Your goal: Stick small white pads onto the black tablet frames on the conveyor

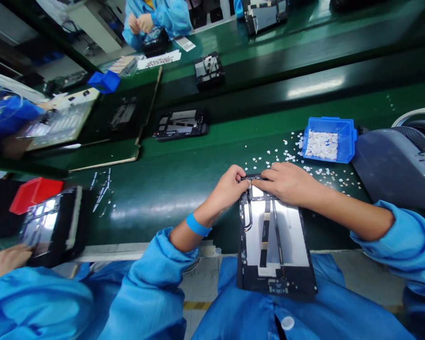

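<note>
An opened tablet (292, 236), showing its inner metal plate, black cables and dark frame, leans over the near edge of the bench toward my body. My left hand (230, 186), a blue band at its wrist, grips the tablet's far left corner between thumb and curled fingers. Over the far edge lies my right hand (286, 182), its fingers bent onto the tablet close to my left thumb. A small whitish spot shows where the fingertips meet; whether it is a loose piece I cannot tell. The right thumb is hidden.
Small white pieces (288, 155) lie scattered beyond the tablet, around a blue bin (349, 137) full of them. A grey machine (393, 165) stands right. More opened tablets (180, 123) lie farther off. At left, a co-worker's hand (9, 257) touches another tablet near a red bin (38, 191).
</note>
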Tool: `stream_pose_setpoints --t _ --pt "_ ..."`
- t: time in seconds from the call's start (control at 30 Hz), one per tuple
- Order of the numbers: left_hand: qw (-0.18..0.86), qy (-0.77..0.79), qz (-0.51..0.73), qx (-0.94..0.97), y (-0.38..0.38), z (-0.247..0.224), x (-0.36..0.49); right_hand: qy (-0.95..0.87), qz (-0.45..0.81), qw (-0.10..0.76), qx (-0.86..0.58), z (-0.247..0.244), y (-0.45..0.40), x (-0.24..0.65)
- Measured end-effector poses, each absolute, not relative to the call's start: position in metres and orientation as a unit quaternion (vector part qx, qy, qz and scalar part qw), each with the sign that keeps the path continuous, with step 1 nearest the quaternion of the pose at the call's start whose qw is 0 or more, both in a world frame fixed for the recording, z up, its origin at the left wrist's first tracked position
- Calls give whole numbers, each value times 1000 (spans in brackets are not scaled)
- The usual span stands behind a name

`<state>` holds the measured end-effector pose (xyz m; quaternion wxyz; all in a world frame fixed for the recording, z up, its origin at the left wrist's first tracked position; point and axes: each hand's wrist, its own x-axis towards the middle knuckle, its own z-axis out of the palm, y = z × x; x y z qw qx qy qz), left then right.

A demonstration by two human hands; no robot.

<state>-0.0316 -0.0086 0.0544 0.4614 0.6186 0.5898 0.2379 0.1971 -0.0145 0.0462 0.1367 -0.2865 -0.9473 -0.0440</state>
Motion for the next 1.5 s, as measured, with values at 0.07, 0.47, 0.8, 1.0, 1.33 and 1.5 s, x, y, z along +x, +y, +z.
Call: stream_pose_setpoints --t 0.07,0.47,0.8,1.0,1.33,1.5 --pt "504 583 241 590 -5 54 -32 -947 -45 139 -286 45 -15 197" --pt "513 561 140 634 14 66 -34 -943 -61 139 -296 38 -16 198" --pt "381 530 170 738 1 62 -44 -923 -38 199 -328 49 -22 204" --pt "349 572 243 701 -85 52 -76 -779 123 250 -561 50 -114 252" --pt "411 643 362 535 -126 58 -124 -744 417 238 -465 94 -140 182" --pt "362 764 366 390 -91 81 -259 -756 353 240 -497 72 -98 184"
